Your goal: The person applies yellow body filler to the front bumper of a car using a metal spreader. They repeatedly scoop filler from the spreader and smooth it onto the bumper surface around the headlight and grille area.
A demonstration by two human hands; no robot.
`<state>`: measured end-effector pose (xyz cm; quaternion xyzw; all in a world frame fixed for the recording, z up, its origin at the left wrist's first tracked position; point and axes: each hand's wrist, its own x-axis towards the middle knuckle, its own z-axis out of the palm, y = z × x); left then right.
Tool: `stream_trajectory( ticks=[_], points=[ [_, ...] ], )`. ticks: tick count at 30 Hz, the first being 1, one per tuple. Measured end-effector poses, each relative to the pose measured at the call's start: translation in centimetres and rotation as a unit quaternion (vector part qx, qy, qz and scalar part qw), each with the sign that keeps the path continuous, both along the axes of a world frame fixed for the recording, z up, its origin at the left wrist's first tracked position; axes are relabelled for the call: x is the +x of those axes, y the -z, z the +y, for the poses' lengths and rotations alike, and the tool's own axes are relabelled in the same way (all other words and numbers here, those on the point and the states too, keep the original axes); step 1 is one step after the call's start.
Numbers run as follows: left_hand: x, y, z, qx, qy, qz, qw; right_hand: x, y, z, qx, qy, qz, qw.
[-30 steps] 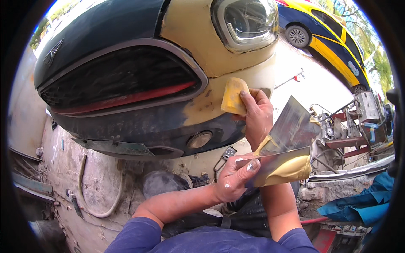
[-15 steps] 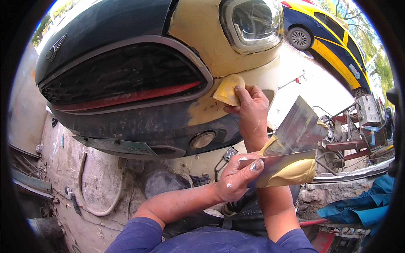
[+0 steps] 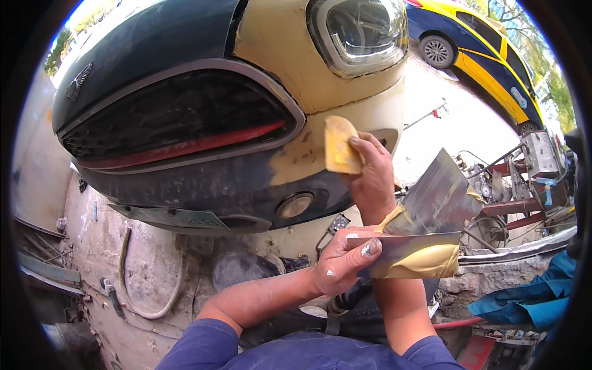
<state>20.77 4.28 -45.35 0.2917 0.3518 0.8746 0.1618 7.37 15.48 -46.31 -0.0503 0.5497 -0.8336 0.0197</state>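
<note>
My right hand (image 3: 373,176) grips a yellow flexible spreader (image 3: 338,145) between thumb and fingers, just in front of the car's putty-coated bumper corner (image 3: 293,160); whether it touches the surface I cannot tell. Below, my left hand (image 3: 339,262) clutches two wide metal putty blades (image 3: 439,188), one tilted upward with streaks of filler, the lower carrying a thick mound of yellowish putty (image 3: 422,262). Above sit the headlight (image 3: 357,34) and a tan-coated panel (image 3: 280,43), beside the dark grille (image 3: 179,114) with its red strip.
A yellow-and-dark-blue car (image 3: 475,68) stands at upper right. Metal machinery (image 3: 512,203) and blue cloth (image 3: 524,296) lie at right. A pale hose (image 3: 166,302) and cables rest on the dusty floor at lower left. A weathered pale panel (image 3: 40,154) is at far left.
Half a second ago the yellow spreader was higher at the bumper seam; it has since dropped and shifted slightly right. My left hand and the blades are a little lower.
</note>
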Motion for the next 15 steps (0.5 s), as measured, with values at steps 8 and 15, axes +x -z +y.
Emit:
stream_trajectory(
  ticks=[8,15],
  points=[
    [-0.7,0.1,0.7,0.078,-0.119,-0.174,0.974,5.7,4.8,12.7,-0.084,0.012,-0.031,0.996],
    [-3.8,-0.1,1.3,0.085,-0.274,-0.141,0.947,10.1,1.3,16.8,0.219,0.224,0.009,0.949]
  ],
)
